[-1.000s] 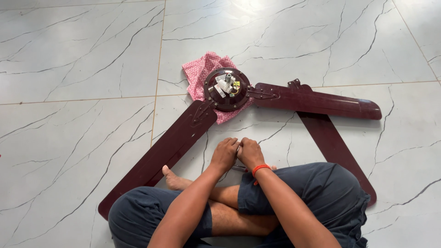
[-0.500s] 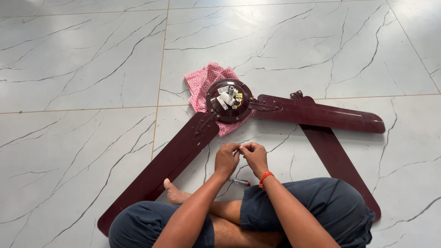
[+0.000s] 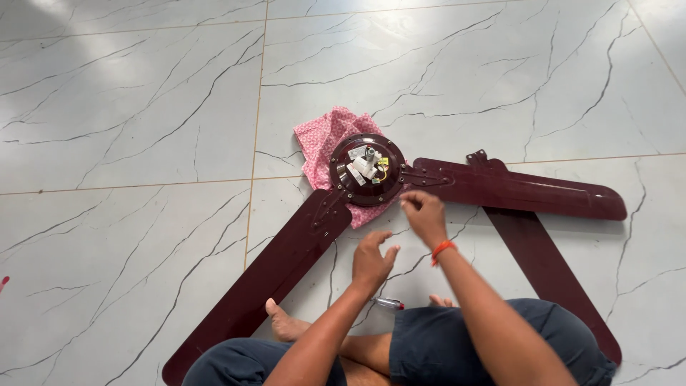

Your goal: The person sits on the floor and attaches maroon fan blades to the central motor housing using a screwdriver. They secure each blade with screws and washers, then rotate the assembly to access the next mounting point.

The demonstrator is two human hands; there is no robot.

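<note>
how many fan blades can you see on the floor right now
3. One blade runs from the motor hub toward the lower left, one extends right from the hub, and a loose one lies detached, partly under it, at right.

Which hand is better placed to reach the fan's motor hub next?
Probably the right hand: it is raised just beside the motor hub, near the attached blade's bracket, fingers pinched. The left hand hangs lower, open, farther from the hub.

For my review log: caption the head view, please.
Seated person's right hand reaches toward maroon ceiling fan motor on pink cloth; left hand hovers open.
</note>
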